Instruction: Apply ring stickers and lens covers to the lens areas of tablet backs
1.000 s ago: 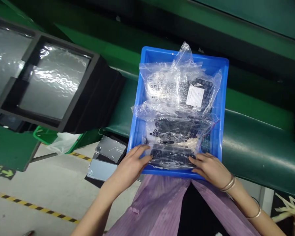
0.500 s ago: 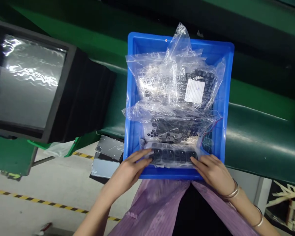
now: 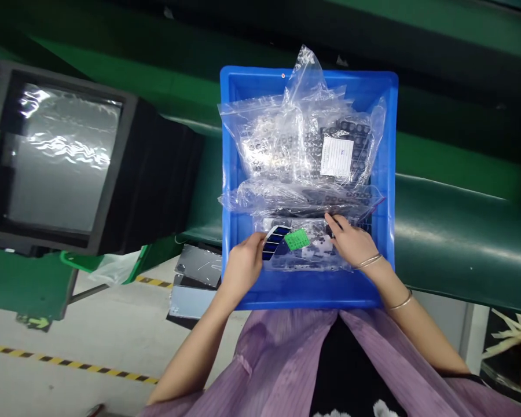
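A blue plastic bin (image 3: 384,174) rests on my lap against a green conveyor. It holds several clear plastic bags (image 3: 299,145) of small black parts, one with a white label (image 3: 336,156). My left hand (image 3: 243,263) is closed on the left end of a small clear bag (image 3: 295,246) of dark parts with a green sticker (image 3: 297,239), lifted at the front of the bin. Pinching the same bag's right side is my right hand (image 3: 349,243), with bracelets on the wrist.
A black foam tray (image 3: 65,156) with film-covered panels sits at the left on the green conveyor (image 3: 460,226). Wrapped grey panels (image 3: 195,284) lie below the bin's left corner. The floor (image 3: 47,359) has yellow-black tape.
Both hands moved from the bin's front edge into the bin and lifted a small bag, turning it so a green sticker shows. The view shifted slightly.
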### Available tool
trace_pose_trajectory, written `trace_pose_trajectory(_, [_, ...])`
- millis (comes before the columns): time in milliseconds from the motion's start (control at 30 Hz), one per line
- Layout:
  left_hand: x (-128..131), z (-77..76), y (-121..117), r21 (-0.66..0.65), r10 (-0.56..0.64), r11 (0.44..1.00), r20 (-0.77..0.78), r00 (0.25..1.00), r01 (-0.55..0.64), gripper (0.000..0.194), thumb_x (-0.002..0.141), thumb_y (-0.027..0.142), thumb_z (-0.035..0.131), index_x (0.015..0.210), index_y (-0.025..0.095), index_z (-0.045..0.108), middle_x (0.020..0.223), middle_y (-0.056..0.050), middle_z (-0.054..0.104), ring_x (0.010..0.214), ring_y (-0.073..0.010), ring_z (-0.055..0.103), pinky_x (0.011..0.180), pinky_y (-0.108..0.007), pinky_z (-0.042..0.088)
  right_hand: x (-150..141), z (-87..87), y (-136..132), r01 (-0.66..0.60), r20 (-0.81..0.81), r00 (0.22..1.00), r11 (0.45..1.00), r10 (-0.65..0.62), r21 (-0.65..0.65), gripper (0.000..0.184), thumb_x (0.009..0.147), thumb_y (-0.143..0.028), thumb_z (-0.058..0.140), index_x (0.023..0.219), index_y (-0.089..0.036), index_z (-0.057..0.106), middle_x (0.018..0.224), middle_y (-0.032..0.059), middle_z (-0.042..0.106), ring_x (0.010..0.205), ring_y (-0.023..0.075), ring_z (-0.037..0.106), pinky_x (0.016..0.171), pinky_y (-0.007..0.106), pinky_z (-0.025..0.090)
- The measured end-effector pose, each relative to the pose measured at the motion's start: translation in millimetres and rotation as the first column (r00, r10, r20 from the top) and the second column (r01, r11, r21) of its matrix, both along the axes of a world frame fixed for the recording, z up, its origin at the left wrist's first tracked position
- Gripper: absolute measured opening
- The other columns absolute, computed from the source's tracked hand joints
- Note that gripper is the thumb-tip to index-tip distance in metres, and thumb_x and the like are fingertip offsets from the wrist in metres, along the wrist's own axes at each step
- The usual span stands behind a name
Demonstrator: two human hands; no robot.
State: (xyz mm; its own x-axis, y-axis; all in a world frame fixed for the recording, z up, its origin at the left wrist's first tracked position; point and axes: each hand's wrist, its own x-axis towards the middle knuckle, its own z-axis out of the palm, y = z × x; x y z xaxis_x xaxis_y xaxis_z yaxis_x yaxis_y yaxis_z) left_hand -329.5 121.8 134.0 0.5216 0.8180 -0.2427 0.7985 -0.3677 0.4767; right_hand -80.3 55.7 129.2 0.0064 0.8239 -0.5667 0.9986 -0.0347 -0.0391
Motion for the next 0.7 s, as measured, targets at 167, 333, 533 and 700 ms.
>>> trace_pose_trajectory(167, [12,5.2,10,0.109,-0.062,0.992,-0.011,0.998,0.063,0.032,0.092,0.016,0.036,0.117,0.010,0.054,0.108,-0.018,0.063,0.098,-0.0296,0.061,0.084,-0.042,0.050,1,-3.5,0,0.006,0.000,1.000,1.000,-0.006,-0.010,0.058,0.091,-0.024,0.048,0.145,-0.020,0.028,0.138,0.0135,0.044,0.088,0.0218,0.066,0.071,0.031,0.054])
trace_pose_trajectory(333, [51,24.9,51,0.288,-0.227,0.925,-0.096,0.969,0.246,0.040,0.092,0.020,0.044,0.130,0.008,0.044,0.134,-0.021,0.046,0.126,-0.0347,0.038,0.103,-0.049,0.033,-3,2.4,2,-0.011,0.012,1.000,1.000,0.011,0.010,0.054,0.089,-0.021,0.051,0.141,-0.017,0.037,0.138,0.0146,0.044,0.087,0.0219,0.067,0.074,0.031,0.053])
trace_pose_trajectory(533, [97,8.6,103,0.145,-0.424,0.876,-0.225,0.877,0.460,0.036,0.085,0.025,0.060,0.115,0.008,0.052,0.109,-0.019,0.061,0.106,-0.0348,0.054,0.091,-0.050,0.038,2,-3.7,3,-0.027,0.007,1.000,0.999,0.027,0.043,0.059,0.088,-0.025,0.055,0.142,-0.014,0.035,0.129,0.0165,0.052,0.085,0.0238,0.067,0.070,0.032,0.053])
trace_pose_trajectory(700, [95,-3.3,104,-0.008,-0.555,0.827,-0.178,0.813,0.562,0.038,0.082,0.033,0.061,0.112,0.010,0.053,0.100,-0.015,0.064,0.092,-0.0282,0.060,0.080,-0.038,0.042,-4,5.7,-3,-0.030,-0.018,0.999,0.993,0.032,0.114,0.048,0.090,-0.019,0.050,0.137,-0.015,0.043,0.132,0.0158,0.050,0.079,0.0223,0.068,0.069,0.033,0.053])
